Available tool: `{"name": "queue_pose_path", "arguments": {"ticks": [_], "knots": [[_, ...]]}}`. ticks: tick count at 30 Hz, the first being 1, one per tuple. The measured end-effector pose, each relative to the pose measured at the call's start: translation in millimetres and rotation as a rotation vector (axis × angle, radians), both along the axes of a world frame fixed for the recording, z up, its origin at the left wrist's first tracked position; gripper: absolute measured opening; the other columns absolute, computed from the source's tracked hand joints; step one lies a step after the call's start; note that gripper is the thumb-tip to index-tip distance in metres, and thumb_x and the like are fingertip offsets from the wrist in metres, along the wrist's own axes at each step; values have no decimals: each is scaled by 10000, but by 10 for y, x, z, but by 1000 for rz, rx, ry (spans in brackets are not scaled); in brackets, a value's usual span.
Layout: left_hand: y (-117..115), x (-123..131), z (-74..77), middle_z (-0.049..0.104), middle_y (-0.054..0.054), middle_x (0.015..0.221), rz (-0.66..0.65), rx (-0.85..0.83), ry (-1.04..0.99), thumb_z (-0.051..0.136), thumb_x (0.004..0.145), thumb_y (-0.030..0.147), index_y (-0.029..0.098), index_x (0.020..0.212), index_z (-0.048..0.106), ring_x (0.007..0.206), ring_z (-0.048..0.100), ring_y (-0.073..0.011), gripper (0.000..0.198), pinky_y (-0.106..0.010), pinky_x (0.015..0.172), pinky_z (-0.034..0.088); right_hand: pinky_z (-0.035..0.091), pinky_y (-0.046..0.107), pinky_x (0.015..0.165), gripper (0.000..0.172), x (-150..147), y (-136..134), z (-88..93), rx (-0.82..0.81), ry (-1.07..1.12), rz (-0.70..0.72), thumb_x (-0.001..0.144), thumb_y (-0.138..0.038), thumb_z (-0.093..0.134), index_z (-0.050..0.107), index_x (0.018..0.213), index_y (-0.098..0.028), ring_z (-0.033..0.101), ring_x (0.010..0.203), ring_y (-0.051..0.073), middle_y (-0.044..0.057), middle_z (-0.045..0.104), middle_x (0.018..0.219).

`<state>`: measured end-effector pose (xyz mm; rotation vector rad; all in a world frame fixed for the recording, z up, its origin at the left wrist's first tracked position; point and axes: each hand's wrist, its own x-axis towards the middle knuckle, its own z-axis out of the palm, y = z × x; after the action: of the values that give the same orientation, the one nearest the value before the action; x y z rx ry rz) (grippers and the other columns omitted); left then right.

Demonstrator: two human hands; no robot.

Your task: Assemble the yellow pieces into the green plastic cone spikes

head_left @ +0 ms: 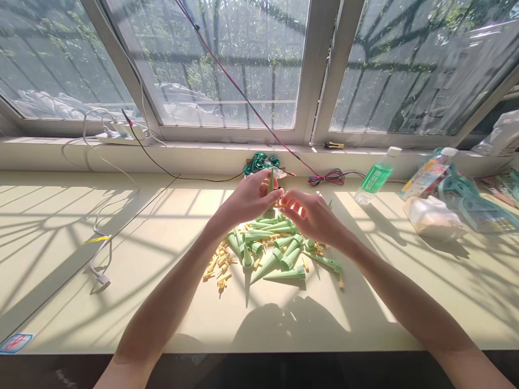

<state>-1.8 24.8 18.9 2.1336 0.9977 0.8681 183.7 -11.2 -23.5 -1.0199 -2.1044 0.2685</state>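
Note:
Above a pile of parts on the table, my left hand (254, 193) is closed around a green plastic watering spike (271, 182), its pointed tip upward. My right hand (310, 215) meets it from the right, fingers pinched on a small yellow valve piece (280, 205) against the spike; the fingers partly hide the contact. Beneath both hands lie several more green spikes (286, 274), most on their sides and one standing upright (247, 256). Small yellow valve pieces (222, 259) are heaped to the left of the spikes, with others scattered among them.
Behind the pile sits a dark green bundle (259, 162). A red and black cable coil (330, 177), a green-labelled bottle (377, 175), a second bottle (430, 173) and a white packet (433, 216) stand to the right. On the left are a power strip (121, 134) and a white cable (103, 278).

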Motion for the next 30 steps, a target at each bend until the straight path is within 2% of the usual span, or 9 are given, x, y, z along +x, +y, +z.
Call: {"name": "queue_pose_path", "arguments": {"ticks": [7,13,18,22,30], "knots": [[-7,2,5,574,1,625,10,0,10,582,866,342,186,871,524,554,536,-114,167,-211,478,350,393,229,588,157,0,3,-12,-25,-13,2,979,-305,478,576,996,-183,562,576,98,18,697,858],[-11,-2,11,592,-8,647,10,-10,16,576,872,349,178,876,517,560,531,-109,181,-205,493,367,365,231,564,244,1,2,-12,-37,-52,-24,1001,-362,431,579,944,-176,547,558,106,17,680,765],[-10,-11,7,566,11,617,24,-1,26,582,866,351,185,878,514,524,486,-94,180,-196,467,318,408,239,626,175,2,-8,10,-15,-34,-15,940,-341,568,572,1019,-184,604,623,121,14,700,846],[4,-14,-6,575,1,631,22,10,32,582,865,354,185,892,519,556,531,-113,182,-203,477,328,398,237,620,112,1,10,-11,4,-53,-24,938,-281,569,575,993,-184,593,615,116,18,698,869],[9,-6,-13,593,-10,653,6,16,36,574,871,345,181,886,515,598,574,-130,175,-211,498,366,329,226,573,160,6,21,-32,2,-77,-26,974,-293,497,576,904,-172,524,576,105,4,633,730]]}}
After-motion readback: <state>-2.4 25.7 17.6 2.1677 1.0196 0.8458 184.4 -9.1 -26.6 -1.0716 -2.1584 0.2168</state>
